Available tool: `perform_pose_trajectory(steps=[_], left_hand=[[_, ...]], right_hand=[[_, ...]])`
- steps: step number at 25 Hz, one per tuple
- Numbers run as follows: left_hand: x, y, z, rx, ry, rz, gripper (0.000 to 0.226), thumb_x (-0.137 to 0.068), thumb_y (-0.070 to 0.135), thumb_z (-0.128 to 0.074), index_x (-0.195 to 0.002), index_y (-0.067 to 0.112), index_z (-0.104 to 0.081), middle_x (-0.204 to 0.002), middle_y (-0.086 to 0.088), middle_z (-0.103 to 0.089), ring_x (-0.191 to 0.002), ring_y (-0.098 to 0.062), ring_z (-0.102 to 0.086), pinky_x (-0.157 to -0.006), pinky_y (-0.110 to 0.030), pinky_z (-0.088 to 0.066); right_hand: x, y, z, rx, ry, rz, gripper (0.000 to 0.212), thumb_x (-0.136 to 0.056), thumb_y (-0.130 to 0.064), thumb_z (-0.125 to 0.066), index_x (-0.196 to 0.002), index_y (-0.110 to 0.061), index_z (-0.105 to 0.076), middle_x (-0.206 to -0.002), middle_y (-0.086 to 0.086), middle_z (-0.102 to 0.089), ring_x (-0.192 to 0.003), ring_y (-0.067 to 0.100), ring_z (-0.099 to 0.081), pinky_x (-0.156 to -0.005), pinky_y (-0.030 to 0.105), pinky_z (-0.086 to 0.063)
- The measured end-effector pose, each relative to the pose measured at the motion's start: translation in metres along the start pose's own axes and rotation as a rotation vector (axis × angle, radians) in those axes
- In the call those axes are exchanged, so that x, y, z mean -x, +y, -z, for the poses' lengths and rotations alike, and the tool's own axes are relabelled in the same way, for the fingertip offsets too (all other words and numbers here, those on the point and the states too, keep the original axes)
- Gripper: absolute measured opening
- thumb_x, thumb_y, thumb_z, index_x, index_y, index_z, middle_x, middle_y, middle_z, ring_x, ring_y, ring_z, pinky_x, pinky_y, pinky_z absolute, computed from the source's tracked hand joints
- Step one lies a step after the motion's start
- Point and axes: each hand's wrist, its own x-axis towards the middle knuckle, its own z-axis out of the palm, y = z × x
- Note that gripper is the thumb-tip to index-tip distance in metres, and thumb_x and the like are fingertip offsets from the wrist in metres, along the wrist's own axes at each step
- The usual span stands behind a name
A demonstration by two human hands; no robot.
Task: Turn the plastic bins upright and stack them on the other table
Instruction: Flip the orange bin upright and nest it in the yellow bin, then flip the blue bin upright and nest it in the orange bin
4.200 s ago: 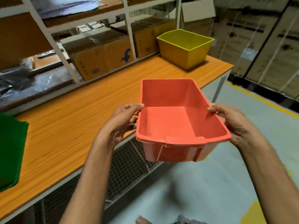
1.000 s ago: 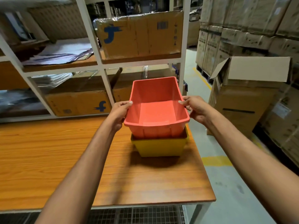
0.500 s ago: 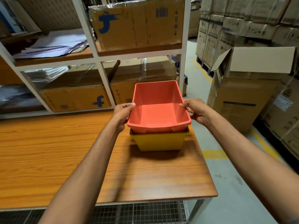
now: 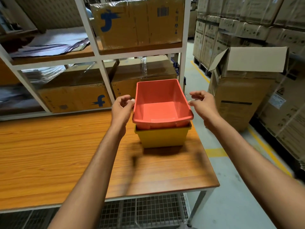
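The red bin [image 4: 158, 96] sits upright, nested in the yellow bin [image 4: 163, 138], near the far right corner of the table [image 4: 49, 154]. Both are smooth moulded plastic, rectangular, with walls tapering down to a flat floor and a rolled rim; only the red one's rim and a strip of wall stand above the yellow rim. The tabletop is glossy wood-grain laminate. My left hand [image 4: 122, 109] hangs just beside the red bin's left rim and my right hand [image 4: 204, 104] just beside its right rim, fingers loosely curled and gripping nothing. Cardboard boxes [image 4: 138, 22] fill the white metal shelf [image 4: 99, 55] behind.
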Motion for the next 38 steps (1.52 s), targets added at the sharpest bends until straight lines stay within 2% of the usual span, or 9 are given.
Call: perform_pose_trajectory(steps=[2, 4, 9, 12, 16, 23, 27, 34, 38], left_hand=[[0.024, 0.001, 0.004, 0.014, 0.028, -0.085, 0.035, -0.097, 0.023, -0.067, -0.132, 0.019, -0.064, -0.119, 0.008, -0.063, -0.107, -0.002, -0.059, -0.071, -0.007, -0.048], [0.051, -0.004, 0.009, 0.015, 0.04, -0.15, 0.035, -0.097, 0.023, -0.068, -0.131, 0.022, -0.063, -0.12, 0.008, -0.064, -0.11, -0.001, -0.059, -0.083, -0.01, -0.051], [0.117, -0.026, 0.027, -0.041, -0.022, -0.247, 0.035, -0.096, 0.026, -0.067, -0.131, 0.029, -0.063, -0.127, 0.012, -0.066, -0.12, -0.003, -0.059, -0.096, -0.021, -0.049], [0.173, -0.047, 0.046, -0.108, -0.034, -0.256, 0.037, -0.097, 0.024, -0.066, -0.133, 0.029, -0.061, -0.129, 0.012, -0.065, -0.12, -0.001, -0.058, -0.097, -0.019, -0.046], [0.247, -0.078, 0.073, -0.171, -0.021, -0.204, 0.037, -0.096, 0.022, -0.068, -0.132, 0.03, -0.061, -0.128, 0.011, -0.064, -0.119, 0.0, -0.057, -0.1, -0.024, -0.047], [0.384, -0.117, 0.121, -0.285, 0.02, -0.042, 0.04, -0.095, 0.025, -0.067, -0.133, 0.034, -0.06, -0.131, 0.014, -0.062, -0.128, -0.007, -0.055, -0.109, -0.035, -0.045], [0.441, -0.128, 0.162, -0.378, 0.091, -0.007, 0.042, -0.096, 0.025, -0.067, -0.135, 0.034, -0.058, -0.131, 0.017, -0.059, -0.128, -0.006, -0.052, -0.107, -0.033, -0.044], [0.477, -0.147, 0.274, -0.455, 0.217, 0.036, 0.047, -0.094, 0.03, -0.068, -0.138, 0.037, -0.053, -0.129, 0.019, -0.056, -0.126, -0.004, -0.049, -0.105, -0.028, -0.039], [0.496, -0.17, 0.374, -0.406, 0.333, 0.102, 0.047, -0.092, 0.028, -0.071, -0.135, 0.035, -0.055, -0.128, 0.019, -0.059, -0.122, -0.003, -0.053, -0.103, -0.027, -0.041]], right_hand=[[0.03, 0.0, 0.0, 0.033, 0.011, 0.097, 0.033, -0.087, -0.004, -0.069, -0.11, -0.027, -0.07, -0.109, -0.009, -0.069, -0.108, 0.015, -0.064, -0.084, 0.035, -0.059], [0.063, 0.002, 0.001, 0.058, 0.0, 0.161, 0.031, -0.084, -0.006, -0.071, -0.106, -0.028, -0.071, -0.106, -0.013, -0.071, -0.103, 0.012, -0.066, -0.091, 0.038, -0.059], [0.136, 0.021, 0.002, 0.095, -0.047, 0.212, 0.032, -0.083, -0.005, -0.072, -0.107, -0.026, -0.071, -0.099, -0.013, -0.073, -0.089, 0.005, -0.067, -0.085, 0.024, -0.055], [0.18, 0.041, 0.01, 0.095, -0.129, 0.188, 0.034, -0.085, -0.006, -0.072, -0.114, -0.023, -0.07, -0.1, -0.006, -0.073, -0.088, 0.006, -0.065, -0.084, 0.022, -0.054], [0.244, 0.066, 0.021, 0.054, -0.268, 0.109, 0.035, -0.087, -0.002, -0.072, -0.118, -0.018, -0.07, -0.103, 0.004, -0.072, -0.084, 0.009, -0.063, -0.081, 0.025, -0.056], [0.35, 0.103, 0.031, 0.072, -0.479, 0.043, 0.031, -0.089, -0.003, -0.07, -0.113, -0.023, -0.07, -0.096, -0.004, -0.069, -0.076, 0.002, -0.059, -0.075, 0.023, -0.054], [0.405, 0.113, 0.02, 0.194, -0.61, 0.073, 0.034, -0.09, -0.013, -0.071, -0.116, -0.034, -0.068, -0.097, -0.013, -0.069, -0.085, 0.005, -0.066, -0.081, 0.033, -0.06], [0.501, 0.093, -0.054, 0.469, -0.805, 0.429, 0.04, -0.09, -0.029, -0.071, -0.129, -0.034, -0.062, -0.114, -0.019, -0.064, -0.111, 0.005, -0.059, -0.098, 0.036, -0.052], [0.58, 0.083, -0.137, 0.303, -0.848, 0.314, 0.036, -0.088, -0.026, -0.075, -0.123, -0.032, -0.066, -0.112, -0.017, -0.067, -0.106, 0.003, -0.063, -0.094, 0.027, -0.052]])
